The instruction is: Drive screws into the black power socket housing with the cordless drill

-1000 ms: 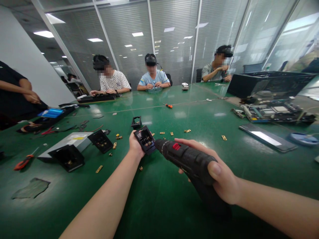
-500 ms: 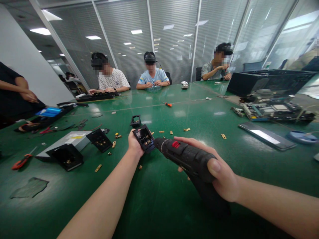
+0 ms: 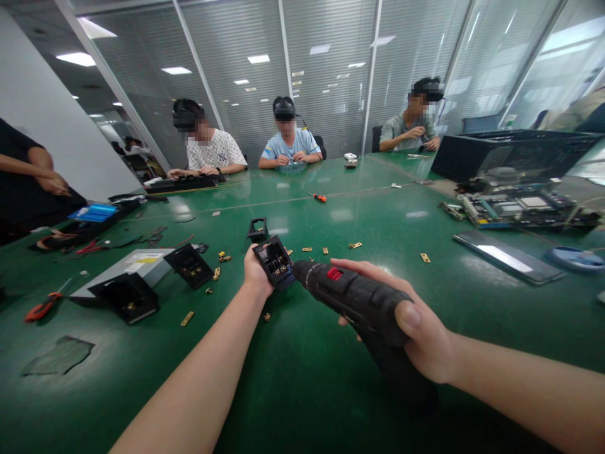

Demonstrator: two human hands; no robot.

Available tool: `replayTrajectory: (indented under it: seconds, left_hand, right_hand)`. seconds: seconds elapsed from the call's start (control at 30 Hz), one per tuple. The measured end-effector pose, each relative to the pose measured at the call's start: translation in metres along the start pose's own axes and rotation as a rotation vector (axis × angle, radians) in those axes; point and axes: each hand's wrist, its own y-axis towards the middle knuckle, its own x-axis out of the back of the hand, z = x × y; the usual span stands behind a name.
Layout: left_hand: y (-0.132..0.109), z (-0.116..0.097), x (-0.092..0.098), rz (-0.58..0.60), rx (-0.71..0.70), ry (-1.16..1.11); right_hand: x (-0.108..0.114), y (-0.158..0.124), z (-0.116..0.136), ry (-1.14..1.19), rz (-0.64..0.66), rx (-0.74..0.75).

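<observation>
My left hand [image 3: 258, 272] is closed around a black plastic socket housing [image 3: 275, 261] with brass terminals inside, tilted toward me. In my right hand [image 3: 420, 328] is a black cordless drill [image 3: 352, 296] with a red switch on top. Its front end points left at the housing's right edge; whether the bit touches it I cannot tell. Just behind the housing stands a black square frame [image 3: 258, 229]. To the left lie two more black housings, one flat-faced [image 3: 189, 266] and one hollow [image 3: 127, 297]. Small brass strips [image 3: 188, 318] are scattered around my hands.
An orange-handled screwdriver [image 3: 45, 308], a grey metal box [image 3: 137, 261] and a dark flat shard [image 3: 59, 356] lie at left. A phone [image 3: 508, 257], circuit boards [image 3: 524, 205] and a black computer case [image 3: 501, 154] are at right. Several people sit across the green table [image 3: 359, 214].
Almost nothing differs. Both hands keep their holds, and the drill stays by the housing. The person at the far right has lowered a hand slightly.
</observation>
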Motion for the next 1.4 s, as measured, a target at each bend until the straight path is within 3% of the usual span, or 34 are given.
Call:
replayTrajectory:
  seconds: [1.4]
  left_hand:
    - [-0.0013,-0.0003,-0.001,-0.01,0.03,0.008]
  right_hand:
    - [0.0002,-0.0011,-0.0004,0.115,0.035,-0.058]
